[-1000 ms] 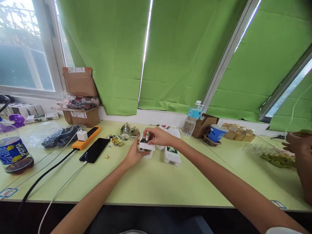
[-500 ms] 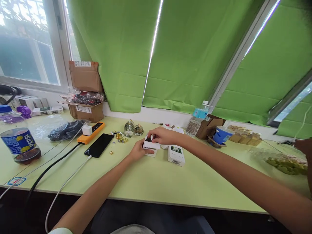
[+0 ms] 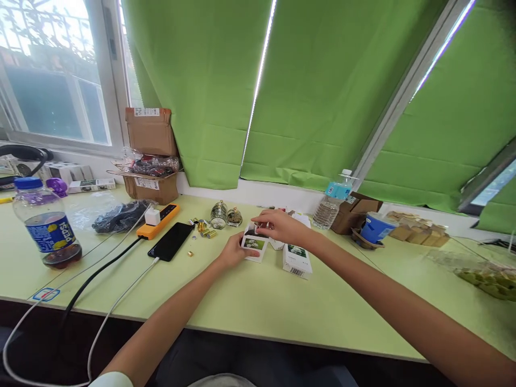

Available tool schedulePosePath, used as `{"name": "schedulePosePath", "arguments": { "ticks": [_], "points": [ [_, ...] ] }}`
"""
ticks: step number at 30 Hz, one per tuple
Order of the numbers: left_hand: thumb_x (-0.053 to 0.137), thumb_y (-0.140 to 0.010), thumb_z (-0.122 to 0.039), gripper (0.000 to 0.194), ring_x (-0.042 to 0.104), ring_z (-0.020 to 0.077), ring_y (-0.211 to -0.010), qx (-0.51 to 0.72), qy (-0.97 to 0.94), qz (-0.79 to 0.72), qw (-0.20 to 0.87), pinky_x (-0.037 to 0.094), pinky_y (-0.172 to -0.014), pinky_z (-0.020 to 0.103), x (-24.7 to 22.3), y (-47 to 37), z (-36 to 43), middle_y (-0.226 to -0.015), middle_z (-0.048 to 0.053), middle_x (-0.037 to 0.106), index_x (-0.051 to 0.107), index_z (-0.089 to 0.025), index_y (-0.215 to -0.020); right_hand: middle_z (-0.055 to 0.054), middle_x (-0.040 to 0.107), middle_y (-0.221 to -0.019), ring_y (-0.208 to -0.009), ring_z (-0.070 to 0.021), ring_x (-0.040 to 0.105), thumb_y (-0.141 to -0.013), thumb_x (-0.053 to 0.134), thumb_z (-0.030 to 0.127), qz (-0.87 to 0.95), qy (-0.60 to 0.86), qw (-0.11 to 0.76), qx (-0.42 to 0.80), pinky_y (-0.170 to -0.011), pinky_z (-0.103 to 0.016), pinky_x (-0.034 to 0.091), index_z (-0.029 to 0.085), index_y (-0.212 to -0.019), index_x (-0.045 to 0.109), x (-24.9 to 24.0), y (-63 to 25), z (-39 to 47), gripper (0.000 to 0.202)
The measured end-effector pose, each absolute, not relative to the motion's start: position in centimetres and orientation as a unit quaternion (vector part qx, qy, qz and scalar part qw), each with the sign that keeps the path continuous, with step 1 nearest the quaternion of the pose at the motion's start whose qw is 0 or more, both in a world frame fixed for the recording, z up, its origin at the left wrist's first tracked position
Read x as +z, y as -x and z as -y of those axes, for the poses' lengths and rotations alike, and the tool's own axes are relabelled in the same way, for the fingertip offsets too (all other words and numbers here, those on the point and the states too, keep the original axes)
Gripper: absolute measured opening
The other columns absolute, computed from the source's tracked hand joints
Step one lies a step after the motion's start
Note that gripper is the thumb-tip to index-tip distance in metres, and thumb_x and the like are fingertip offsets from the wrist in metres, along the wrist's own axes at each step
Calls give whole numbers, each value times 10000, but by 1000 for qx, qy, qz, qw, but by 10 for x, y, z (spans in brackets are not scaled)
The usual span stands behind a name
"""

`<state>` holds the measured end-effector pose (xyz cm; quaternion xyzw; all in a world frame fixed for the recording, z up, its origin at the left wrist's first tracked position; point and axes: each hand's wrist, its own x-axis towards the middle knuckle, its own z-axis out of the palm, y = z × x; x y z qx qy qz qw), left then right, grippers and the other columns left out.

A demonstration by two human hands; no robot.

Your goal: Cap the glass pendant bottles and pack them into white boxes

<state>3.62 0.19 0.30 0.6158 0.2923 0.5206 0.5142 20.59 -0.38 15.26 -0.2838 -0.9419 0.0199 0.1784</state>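
Observation:
My left hand (image 3: 234, 250) is closed around the side of a small white box (image 3: 255, 244) with a green-and-white flower picture, its thumb across the front. The box stands tilted on the table with its top open and something dark inside. My right hand (image 3: 277, 223) is at that opening from above, fingertips pinched together; what they grip is hidden. Just right of the held box, a similar white box (image 3: 297, 260) with a barcode lies on the table. Two ornate glass jars (image 3: 219, 214) stand behind my left hand, near several small gold and silver cylinders (image 3: 208, 233).
A black phone (image 3: 171, 241) on a white cable lies left, beside an orange power strip (image 3: 159, 222). A Pepsi bottle (image 3: 47, 239) stands far left. At the back right are a water bottle (image 3: 328, 208), a cardboard box (image 3: 350, 215) and a blue cup (image 3: 374, 228).
The box has tipped so its flower picture faces me. My right hand has lifted slightly at the opening. The whole view has shifted a little to the left.

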Motion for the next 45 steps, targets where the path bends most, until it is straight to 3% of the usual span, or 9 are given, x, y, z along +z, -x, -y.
{"name": "schedulePosePath", "arguments": {
  "ticks": [8, 12, 17, 24, 30, 35, 38, 42, 45],
  "points": [
    [878, -511, -309, 542, 627, 200, -831, 522, -615, -286, 518, 497, -735, 307, 0, -37, -1, -912, 62, 693, 648, -142, -973, -70, 692, -919, -821, -198, 632, -897, 580, 356, 920, 297, 248, 57, -741, -336, 486, 249, -888, 773, 129, -210, 9, 220],
    [877, -515, -312, 540, 629, 206, -841, 523, -609, -284, 525, 497, -751, 318, 0, -37, 0, -932, 70, 697, 650, -142, -975, -69, 666, -966, -833, -197, 622, -901, 572, 378, 904, 301, 296, 70, -729, -347, 503, 265, -913, 767, 119, -213, 10, 226],
    [889, -480, -306, 574, 634, 218, -846, 527, -602, -288, 526, 499, -759, 329, 3, -37, 2, -926, 71, 701, 646, -144, -974, -94, 610, -1061, -939, -234, 576, -923, 531, 394, 908, 293, 301, -4, -811, -409, 489, 276, -943, 756, 114, -215, 18, 255],
    [871, -523, -297, 515, 610, 184, -789, 527, -616, -295, 506, 485, -718, 302, 2, -36, 1, -898, 51, 687, 651, -146, -963, -79, 618, -940, -884, -217, 583, -971, 443, 404, 907, 301, 296, 19, -826, -395, 474, 246, -856, 737, 98, -214, 23, 352],
    [864, -541, -308, 525, 591, 163, -750, 523, -622, -287, 508, 471, -687, 278, 4, -35, 2, -849, 21, 663, 653, -146, -993, -78, 618, -1017, -971, -232, 580, -942, 513, 437, 905, 295, 306, 17, -888, -420, 462, 262, -989, 727, 90, -215, 27, 280],
    [861, -556, -305, 570, 619, 192, -831, 522, -626, -301, 495, 493, -753, 314, 2, -37, 3, -963, 51, 680, 632, -159, -1056, -96, 585, -1132, -1103, -261, 542, -901, 588, 396, 835, 318, 449, -9, -968, -454, 445, 265, -1123, 649, 68, -214, 29, 265],
    [863, -575, -295, 655, 623, 218, -941, 532, -639, -310, 460, 496, -818, 334, 0, -37, 6, -1059, 78, 663, 568, -178, -1148, -114, 533, -1221, -1167, -273, 506, -869, 626, 398, 755, 362, 547, -13, -987, -468, 445, 248, -1203, 576, 53, -208, 28, 370],
    [841, -639, -324, 821, 600, 215, -1045, 573, -655, -313, 380, 502, -858, 348, 1, -32, 13, -1159, 82, 601, 366, -243, -1304, -127, 513, -1254, -1141, -270, 518, -801, 701, 441, 712, 374, 593, 33, -866, -421, 518, 232, -1251, 520, 42, -204, 25, 528],
    [772, -730, -365, 694, 603, 192, -983, 613, -659, -337, 276, 519, -821, 349, 6, -24, 17, -1107, 67, 577, 350, -246, -1269, -104, 579, -1140, -1033, -245, 568, -777, 731, 437, 697, 370, 607, 97, -747, -366, 540, 233, -1242, 524, 36, -210, 25, 548]
  ]
}}
